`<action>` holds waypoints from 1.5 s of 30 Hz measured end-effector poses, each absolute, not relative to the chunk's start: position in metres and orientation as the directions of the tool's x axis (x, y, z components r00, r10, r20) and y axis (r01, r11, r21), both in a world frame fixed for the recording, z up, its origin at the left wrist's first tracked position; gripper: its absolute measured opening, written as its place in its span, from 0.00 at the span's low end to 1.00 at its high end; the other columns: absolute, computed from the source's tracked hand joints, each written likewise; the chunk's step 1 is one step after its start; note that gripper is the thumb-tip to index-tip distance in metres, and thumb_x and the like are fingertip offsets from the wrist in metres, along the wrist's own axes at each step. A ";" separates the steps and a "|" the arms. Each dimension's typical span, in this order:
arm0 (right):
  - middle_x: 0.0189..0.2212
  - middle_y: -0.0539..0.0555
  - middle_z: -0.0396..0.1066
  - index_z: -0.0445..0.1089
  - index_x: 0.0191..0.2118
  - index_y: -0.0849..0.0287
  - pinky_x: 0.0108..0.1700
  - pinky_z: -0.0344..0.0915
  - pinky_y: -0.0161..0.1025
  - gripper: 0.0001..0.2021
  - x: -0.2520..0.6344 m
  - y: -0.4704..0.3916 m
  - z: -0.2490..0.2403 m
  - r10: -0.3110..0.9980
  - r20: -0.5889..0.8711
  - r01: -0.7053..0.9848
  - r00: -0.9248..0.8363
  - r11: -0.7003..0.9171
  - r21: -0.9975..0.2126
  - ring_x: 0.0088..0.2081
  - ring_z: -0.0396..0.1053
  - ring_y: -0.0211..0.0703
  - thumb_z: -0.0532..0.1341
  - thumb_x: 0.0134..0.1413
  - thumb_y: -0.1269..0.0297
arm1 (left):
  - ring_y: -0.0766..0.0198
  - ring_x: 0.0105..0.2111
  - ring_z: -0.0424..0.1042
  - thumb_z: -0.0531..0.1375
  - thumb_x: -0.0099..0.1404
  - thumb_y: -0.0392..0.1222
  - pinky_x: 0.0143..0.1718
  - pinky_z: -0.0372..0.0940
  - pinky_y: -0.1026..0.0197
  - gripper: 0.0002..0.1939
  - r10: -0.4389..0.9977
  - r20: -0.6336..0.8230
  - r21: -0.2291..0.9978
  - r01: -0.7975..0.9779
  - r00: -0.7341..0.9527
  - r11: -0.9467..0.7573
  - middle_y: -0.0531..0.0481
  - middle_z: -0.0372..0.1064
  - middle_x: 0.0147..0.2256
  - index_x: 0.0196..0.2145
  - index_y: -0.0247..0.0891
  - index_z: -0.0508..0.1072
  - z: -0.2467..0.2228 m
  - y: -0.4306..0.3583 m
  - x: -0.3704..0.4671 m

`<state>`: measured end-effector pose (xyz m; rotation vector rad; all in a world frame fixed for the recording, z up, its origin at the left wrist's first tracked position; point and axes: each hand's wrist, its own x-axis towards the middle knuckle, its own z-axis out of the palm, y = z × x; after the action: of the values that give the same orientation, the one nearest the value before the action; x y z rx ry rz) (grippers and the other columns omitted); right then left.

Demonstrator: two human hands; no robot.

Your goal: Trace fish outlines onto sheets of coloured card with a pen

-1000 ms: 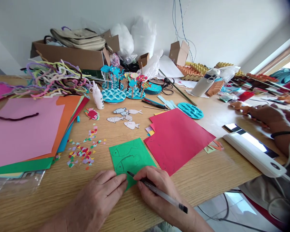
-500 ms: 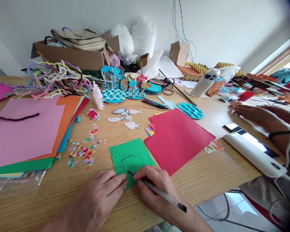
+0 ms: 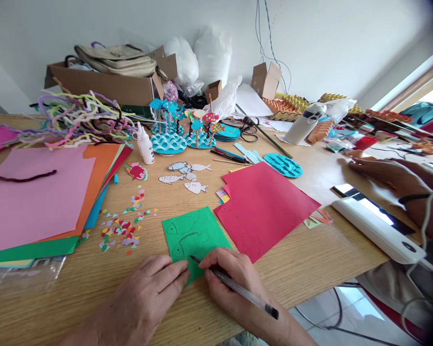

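Note:
A piece of green paper (image 3: 198, 240) lies before me with two fish outlines drawn on it in dark ink. My left hand (image 3: 155, 283) rests palm down, its fingertips on the paper's lower left edge. In my right hand (image 3: 234, 278) a clear ballpoint pen (image 3: 245, 293) with a black end is gripped, its tip touching the green paper just under the lower fish. Red paper (image 3: 267, 206) lies to the right of the green piece. Above them are several cut-out paper fish (image 3: 197, 187) in white and light blue.
Coloured sheets (image 3: 39, 192) are stacked at left beside confetti (image 3: 124, 233). A glue bottle (image 3: 145, 144), pipe cleaners (image 3: 86, 115) and blue wave-shaped models (image 3: 169, 143) stand behind. At right, another person's hands (image 3: 378, 168) are near a white laminator-like device (image 3: 375, 230).
The view has shifted very slightly. My hands and the pen tip stay almost in place on the green paper. At right, the other person's hands have moved a little.

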<state>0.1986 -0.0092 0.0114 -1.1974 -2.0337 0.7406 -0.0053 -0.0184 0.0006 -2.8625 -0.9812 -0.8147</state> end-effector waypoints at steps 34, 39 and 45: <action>0.17 0.46 0.63 0.64 0.26 0.59 0.19 0.52 0.27 0.09 0.196 -0.009 0.013 0.909 0.286 0.554 -0.302 0.412 -0.723 0.17 0.58 0.31 0.50 0.43 0.77 | 0.62 0.42 0.64 0.40 0.71 0.30 0.45 0.59 0.61 0.22 0.552 0.488 0.141 0.563 0.676 -0.815 0.51 0.71 0.44 0.45 0.34 0.72 -0.001 -0.017 -0.005; 0.17 0.45 0.63 0.64 0.27 0.58 0.19 0.52 0.27 0.09 0.197 -0.009 0.012 0.912 0.295 0.568 -0.286 0.409 -0.715 0.17 0.58 0.31 0.51 0.43 0.77 | 0.62 0.42 0.64 0.39 0.71 0.31 0.44 0.60 0.61 0.22 0.535 0.481 0.112 0.557 0.695 -0.823 0.52 0.72 0.43 0.45 0.34 0.72 0.007 -0.017 -0.005; 0.17 0.45 0.64 0.64 0.27 0.57 0.20 0.53 0.28 0.09 0.197 -0.009 0.012 0.912 0.289 0.571 -0.292 0.408 -0.712 0.17 0.59 0.32 0.50 0.43 0.76 | 0.62 0.40 0.65 0.40 0.70 0.30 0.42 0.62 0.62 0.21 0.505 0.455 0.069 0.536 0.734 -0.841 0.51 0.72 0.42 0.44 0.34 0.72 0.014 -0.015 -0.006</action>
<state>0.1972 -0.0089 0.0120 -1.2585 -1.9855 0.6413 -0.0058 -0.0147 0.0142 -2.8629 -0.8611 -0.7210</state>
